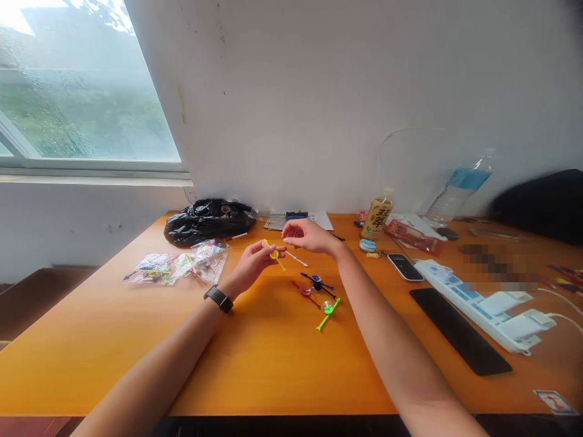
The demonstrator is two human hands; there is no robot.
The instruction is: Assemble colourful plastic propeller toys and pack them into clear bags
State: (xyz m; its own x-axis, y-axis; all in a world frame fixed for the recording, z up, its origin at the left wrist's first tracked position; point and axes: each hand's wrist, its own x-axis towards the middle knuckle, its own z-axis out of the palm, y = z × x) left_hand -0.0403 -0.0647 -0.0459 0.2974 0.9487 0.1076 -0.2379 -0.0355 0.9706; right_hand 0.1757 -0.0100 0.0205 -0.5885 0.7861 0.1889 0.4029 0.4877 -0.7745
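Note:
My left hand [255, 261] pinches a yellow arrow spinner [274, 255] with a round middle, held tilted above the table. Just beyond it, my right hand [307, 235] hovers with its fingers curled and their tips close together; whatever may be between them is too small to make out. A white arrow [298, 260] lies beneath the right hand. Nearer to me lie a red arrow spinner [306, 292], a blue one [317, 279], a black one [317, 287] and a green one [328, 308], with clear round discs on some.
Clear plastic bags [157, 268] of small parts lie at the left, before a black plastic bag [204, 221]. To the right are a yellow-labelled bottle [377, 215], a phone-like device [405, 267], a white power strip [473, 303] and a flat black slab [460, 331].

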